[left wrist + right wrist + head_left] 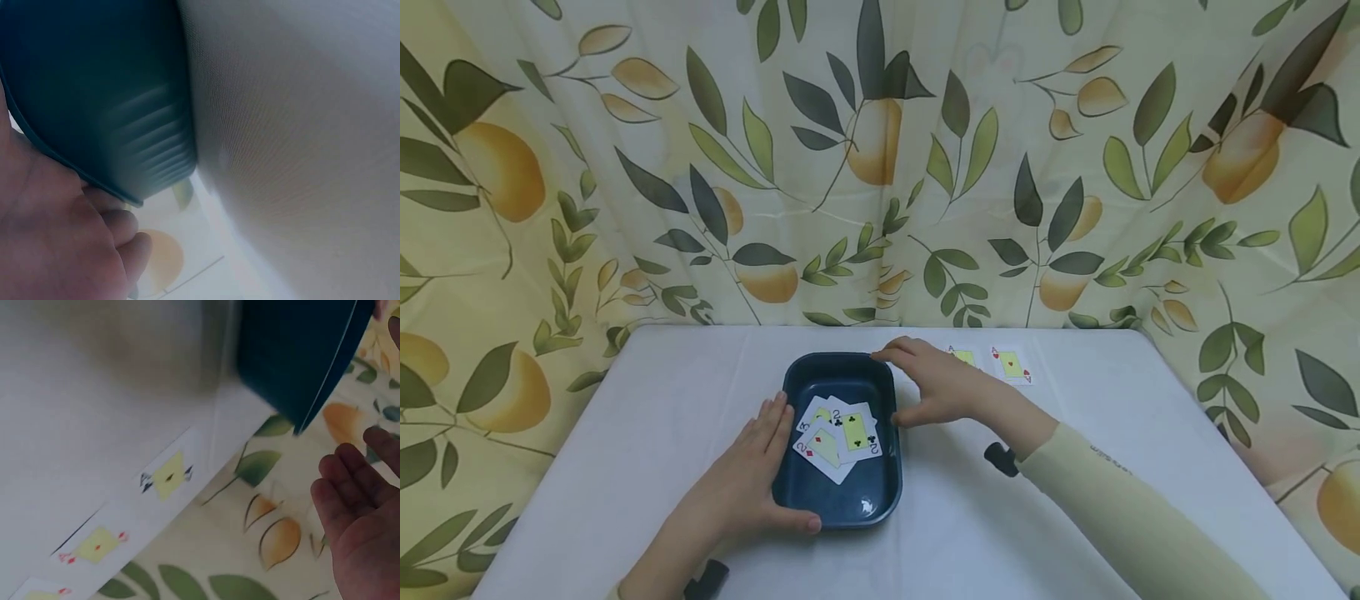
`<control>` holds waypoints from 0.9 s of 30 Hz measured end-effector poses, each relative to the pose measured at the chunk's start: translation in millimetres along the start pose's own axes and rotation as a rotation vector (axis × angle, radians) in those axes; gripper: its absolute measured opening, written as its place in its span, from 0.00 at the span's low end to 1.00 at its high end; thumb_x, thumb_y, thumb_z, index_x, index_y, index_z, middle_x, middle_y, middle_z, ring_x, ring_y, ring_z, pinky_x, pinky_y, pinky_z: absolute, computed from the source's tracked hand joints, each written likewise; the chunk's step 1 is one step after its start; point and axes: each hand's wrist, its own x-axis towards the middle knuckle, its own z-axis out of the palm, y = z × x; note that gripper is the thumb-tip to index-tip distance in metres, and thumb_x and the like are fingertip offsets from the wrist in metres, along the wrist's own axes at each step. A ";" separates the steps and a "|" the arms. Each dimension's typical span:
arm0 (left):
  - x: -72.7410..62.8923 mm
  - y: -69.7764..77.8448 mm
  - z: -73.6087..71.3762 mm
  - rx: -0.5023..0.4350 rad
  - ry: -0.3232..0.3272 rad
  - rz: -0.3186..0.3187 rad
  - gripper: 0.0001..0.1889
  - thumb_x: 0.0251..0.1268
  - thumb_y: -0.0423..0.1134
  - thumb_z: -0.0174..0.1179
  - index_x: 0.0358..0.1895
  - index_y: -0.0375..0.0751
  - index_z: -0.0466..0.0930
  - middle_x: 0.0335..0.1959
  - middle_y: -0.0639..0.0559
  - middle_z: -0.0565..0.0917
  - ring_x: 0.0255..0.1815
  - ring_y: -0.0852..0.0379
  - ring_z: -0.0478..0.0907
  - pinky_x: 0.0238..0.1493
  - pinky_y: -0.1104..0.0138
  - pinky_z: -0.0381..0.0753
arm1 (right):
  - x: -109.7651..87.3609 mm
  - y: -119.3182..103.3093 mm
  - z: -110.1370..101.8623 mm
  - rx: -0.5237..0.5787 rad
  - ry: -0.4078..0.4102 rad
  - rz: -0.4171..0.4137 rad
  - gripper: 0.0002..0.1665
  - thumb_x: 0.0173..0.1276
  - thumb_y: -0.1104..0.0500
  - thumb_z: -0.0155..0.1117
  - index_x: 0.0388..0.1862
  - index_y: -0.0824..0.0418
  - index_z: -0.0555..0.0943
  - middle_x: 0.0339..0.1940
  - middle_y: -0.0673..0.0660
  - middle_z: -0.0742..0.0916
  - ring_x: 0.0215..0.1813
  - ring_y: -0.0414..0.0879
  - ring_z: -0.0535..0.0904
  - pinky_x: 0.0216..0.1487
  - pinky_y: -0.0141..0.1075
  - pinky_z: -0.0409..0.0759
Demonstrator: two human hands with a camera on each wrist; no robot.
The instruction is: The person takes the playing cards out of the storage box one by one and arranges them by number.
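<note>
A dark blue tray (805,500) stands on the white-covered table with several playing cards (856,432) overlapping inside, a black club card on top and a red diamond card below it. My left hand (748,467) lies along the tray's left side, fingers extended and thumb near the front rim; the left wrist view has this palm (56,231) against the rim. At the tray's right side, my right hand (936,379) is spread with nothing in its grasp. The right wrist view shows its fingers (350,487) loosely bent and apart from the tray wall (294,356).
Behind my right hand, a red-suited card (1012,365) and a partly covered card (962,356) lie face up near the table's back edge. The right wrist view shows a black-suited card (167,475) there too. A leaf-and-fruit patterned curtain (820,208) hangs behind the table.
</note>
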 end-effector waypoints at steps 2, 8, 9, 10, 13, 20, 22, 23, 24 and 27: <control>0.0 0.0 0.1 0.005 -0.002 0.001 0.78 0.26 0.88 0.59 0.81 0.40 0.43 0.83 0.49 0.37 0.83 0.46 0.36 0.77 0.47 0.50 | 1.6 -9.0 3.9 -0.010 -0.018 -0.018 0.50 0.54 0.44 0.77 0.74 0.53 0.68 0.71 0.53 0.73 0.70 0.49 0.69 0.68 0.46 0.74; -0.1 -0.5 -0.5 0.008 0.000 0.015 0.77 0.28 0.88 0.59 0.81 0.39 0.45 0.83 0.46 0.39 0.83 0.45 0.37 0.77 0.46 0.51 | 7.9 -28.2 19.1 -0.031 -0.087 -0.041 0.51 0.53 0.43 0.79 0.74 0.51 0.68 0.69 0.52 0.74 0.67 0.46 0.71 0.67 0.42 0.75; 0.0 -0.8 -0.5 0.008 0.000 0.017 0.77 0.28 0.88 0.59 0.81 0.39 0.45 0.83 0.46 0.40 0.83 0.44 0.37 0.77 0.46 0.51 | 9.2 -30.3 21.7 -0.033 -0.098 -0.045 0.51 0.53 0.42 0.79 0.74 0.51 0.68 0.69 0.52 0.74 0.66 0.46 0.71 0.67 0.42 0.75; -0.2 -0.6 -0.8 0.005 0.001 0.019 0.77 0.28 0.88 0.59 0.81 0.39 0.45 0.83 0.46 0.40 0.83 0.44 0.37 0.77 0.46 0.51 | 10.6 -32.2 24.4 -0.039 -0.106 -0.050 0.52 0.53 0.42 0.79 0.74 0.51 0.68 0.68 0.52 0.74 0.66 0.46 0.72 0.67 0.41 0.75; -0.5 -0.4 -1.3 0.003 -0.001 0.022 0.77 0.28 0.87 0.59 0.80 0.39 0.46 0.83 0.46 0.40 0.83 0.44 0.38 0.77 0.46 0.52 | 15.1 -36.4 32.1 -0.061 -0.131 -0.056 0.52 0.52 0.42 0.79 0.74 0.53 0.68 0.67 0.52 0.75 0.64 0.46 0.73 0.65 0.41 0.77; -0.8 -1.0 -1.4 0.007 0.006 0.026 0.77 0.28 0.87 0.59 0.81 0.41 0.45 0.83 0.48 0.39 0.83 0.45 0.38 0.77 0.47 0.51 | 25.0 -42.3 48.0 -0.146 -0.175 -0.052 0.52 0.50 0.42 0.81 0.73 0.53 0.70 0.64 0.51 0.77 0.62 0.45 0.72 0.63 0.39 0.78; -0.5 -1.3 -1.1 0.004 0.001 0.023 0.77 0.28 0.87 0.59 0.81 0.41 0.44 0.83 0.49 0.38 0.83 0.46 0.37 0.77 0.47 0.51 | 27.2 -43.9 50.9 -0.168 -0.185 -0.043 0.52 0.50 0.41 0.81 0.73 0.53 0.70 0.65 0.52 0.77 0.62 0.45 0.72 0.64 0.40 0.78; -0.5 -1.2 -1.0 0.000 -0.001 0.022 0.77 0.28 0.87 0.59 0.81 0.41 0.44 0.83 0.49 0.38 0.83 0.46 0.37 0.77 0.47 0.51 | 28.3 -44.8 51.8 -0.176 -0.190 -0.039 0.53 0.50 0.41 0.81 0.73 0.53 0.70 0.65 0.52 0.77 0.62 0.46 0.71 0.64 0.41 0.78; -0.5 -1.2 -0.9 -0.002 -0.003 0.022 0.77 0.28 0.87 0.59 0.81 0.41 0.44 0.83 0.49 0.38 0.83 0.46 0.36 0.77 0.47 0.50 | 29.4 -45.7 52.6 -0.188 -0.194 -0.034 0.53 0.49 0.41 0.81 0.73 0.53 0.71 0.65 0.52 0.77 0.62 0.46 0.72 0.64 0.41 0.78; -1.1 -1.1 -0.2 -0.009 -0.008 0.020 0.77 0.28 0.87 0.60 0.81 0.39 0.44 0.83 0.47 0.38 0.83 0.45 0.37 0.77 0.46 0.50 | 33.3 -47.8 54.1 -0.231 -0.208 -0.025 0.54 0.48 0.40 0.82 0.72 0.53 0.71 0.64 0.53 0.78 0.61 0.46 0.72 0.64 0.40 0.78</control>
